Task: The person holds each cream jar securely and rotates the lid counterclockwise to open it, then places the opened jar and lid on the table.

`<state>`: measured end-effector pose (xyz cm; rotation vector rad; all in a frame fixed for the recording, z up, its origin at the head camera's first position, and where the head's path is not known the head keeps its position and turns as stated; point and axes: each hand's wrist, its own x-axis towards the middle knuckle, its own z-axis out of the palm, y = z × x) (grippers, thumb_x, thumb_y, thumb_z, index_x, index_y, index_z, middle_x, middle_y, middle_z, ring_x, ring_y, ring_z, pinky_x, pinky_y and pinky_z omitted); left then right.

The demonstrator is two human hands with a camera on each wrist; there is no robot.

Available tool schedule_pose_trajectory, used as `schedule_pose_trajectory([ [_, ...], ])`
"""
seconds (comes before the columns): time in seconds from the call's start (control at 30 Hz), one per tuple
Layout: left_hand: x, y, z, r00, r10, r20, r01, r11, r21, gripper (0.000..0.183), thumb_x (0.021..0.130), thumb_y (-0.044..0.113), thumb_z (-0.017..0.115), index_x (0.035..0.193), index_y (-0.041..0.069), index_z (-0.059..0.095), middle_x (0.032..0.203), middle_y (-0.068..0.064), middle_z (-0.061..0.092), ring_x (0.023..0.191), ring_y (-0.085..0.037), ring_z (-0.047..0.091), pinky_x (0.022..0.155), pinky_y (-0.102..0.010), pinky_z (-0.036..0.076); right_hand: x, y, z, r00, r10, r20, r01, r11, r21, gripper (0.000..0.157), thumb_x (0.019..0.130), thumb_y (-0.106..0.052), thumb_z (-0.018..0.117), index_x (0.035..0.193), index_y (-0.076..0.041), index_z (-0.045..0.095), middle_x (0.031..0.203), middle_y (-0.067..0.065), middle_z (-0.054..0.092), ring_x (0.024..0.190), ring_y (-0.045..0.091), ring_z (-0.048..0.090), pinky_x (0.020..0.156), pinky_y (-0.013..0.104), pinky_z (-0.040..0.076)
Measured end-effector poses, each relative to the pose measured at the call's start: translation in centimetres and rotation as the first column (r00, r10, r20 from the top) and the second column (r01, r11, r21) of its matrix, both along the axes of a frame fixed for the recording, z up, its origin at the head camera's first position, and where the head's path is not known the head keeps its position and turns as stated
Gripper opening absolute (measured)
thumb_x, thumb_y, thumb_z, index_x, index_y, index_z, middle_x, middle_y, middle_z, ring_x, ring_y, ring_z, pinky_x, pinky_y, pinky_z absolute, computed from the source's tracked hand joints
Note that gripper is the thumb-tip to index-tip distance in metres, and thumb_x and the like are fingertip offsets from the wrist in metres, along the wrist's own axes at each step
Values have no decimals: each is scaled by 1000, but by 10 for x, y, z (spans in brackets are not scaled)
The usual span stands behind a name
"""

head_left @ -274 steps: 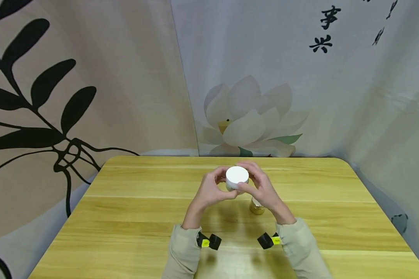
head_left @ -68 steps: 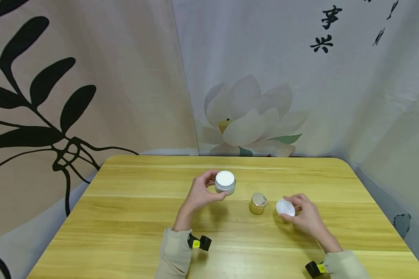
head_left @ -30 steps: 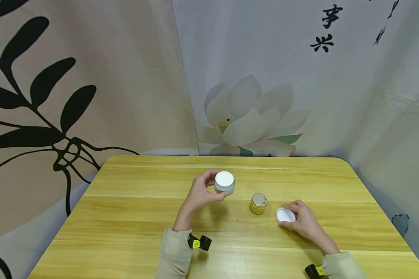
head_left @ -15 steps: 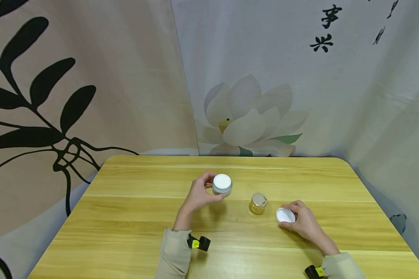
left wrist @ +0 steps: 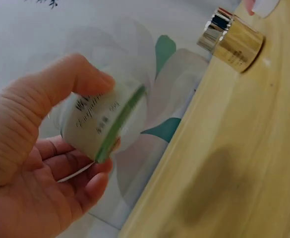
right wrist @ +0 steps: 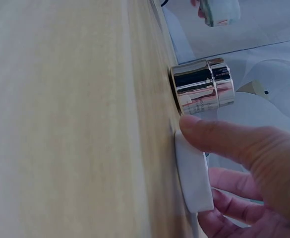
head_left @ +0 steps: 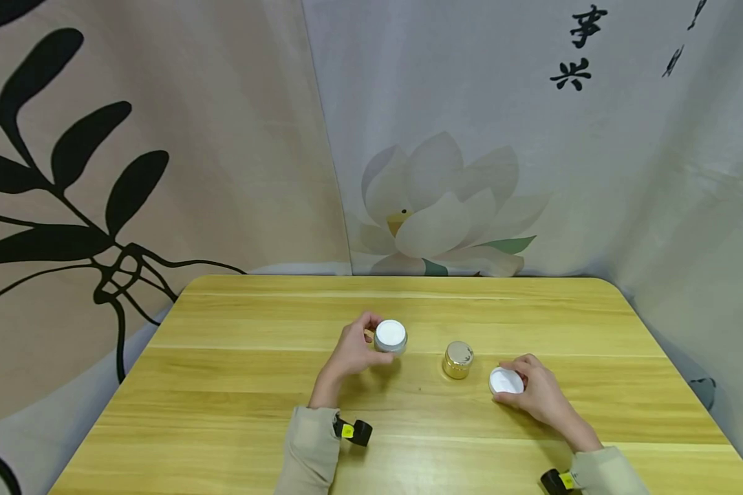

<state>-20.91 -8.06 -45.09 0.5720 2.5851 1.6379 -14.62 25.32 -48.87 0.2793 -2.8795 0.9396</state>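
Note:
My left hand grips a pale cream jar between thumb and fingers, its round white top facing up. Printed lettering and a green band show on the jar in the left wrist view, where it hangs over the table with a shadow below. To the right, my right hand pinches a white lid by its edge, hollow side up. In the right wrist view the lid lies flat against the tabletop, thumb on its near rim. Between both hands stands a small shiny gold jar with its cap on.
The wooden table runs back to a cloth backdrop printed with dark leaves and a lotus. Small black wrist cameras sit on both cuffs. The gold jar stands a short way left of the lid.
Both hands were together on the lidded jar at first; the right hand then carried the lid rightward and down to the table. Lately the left hand has lowered the jar, moving slightly left.

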Motion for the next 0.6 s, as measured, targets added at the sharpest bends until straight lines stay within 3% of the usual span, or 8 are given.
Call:
schedule_pose_trajectory([
  [0.13, -1, -1, -3, 1000, 9, 14, -8, 999, -41, 48, 61, 2, 81, 101, 4, 55, 95, -6, 57, 87, -19, 49, 70, -31, 43, 0, 0, 0, 1000, -1, 1, 1, 1000, 1, 58, 61, -26, 88, 107, 3, 67, 97, 10, 55, 82, 21, 53, 69, 32, 45],
  [0.6, -4, -1, -17, 993, 7, 114, 3, 997, -84, 49, 61, -2, 82, 103, 4, 56, 98, -6, 58, 88, -19, 51, 78, -33, 45, 0, 1, -1, 1000, 6, -5, -6, 1000, 0, 59, 61, -26, 88, 108, 3, 67, 97, 10, 56, 82, 20, 53, 68, 31, 45],
])
